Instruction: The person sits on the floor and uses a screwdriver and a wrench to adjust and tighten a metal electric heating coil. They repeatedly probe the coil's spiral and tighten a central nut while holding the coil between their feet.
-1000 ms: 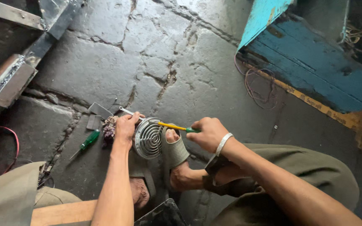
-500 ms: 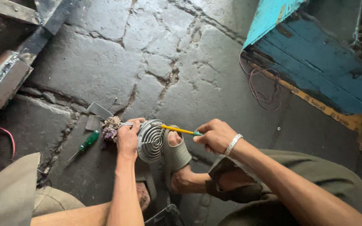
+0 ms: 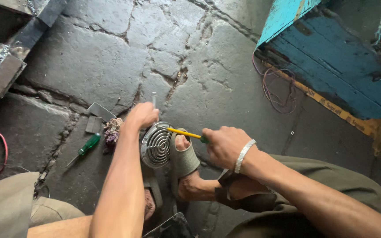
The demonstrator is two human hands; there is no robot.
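Under both hands is a cracked grey stone floor [image 3: 89, 66]. Far up and to the right of the right hand stands a big blue wooden box [image 3: 331, 61], with thin wires [image 3: 278, 92] lying beside it. The left hand [image 3: 141, 115] is closed around the top edge of a round metal horn [image 3: 156, 145] with ring-shaped grooves, holding it up on its side. The horn leans against a foot in a grey sandal [image 3: 184, 161], just below the hands. The right hand [image 3: 223, 145] is closed on a yellow screwdriver [image 3: 184, 132], and its tip touches the horn's top. Left of the left hand lies a small green screwdriver [image 3: 87, 146].
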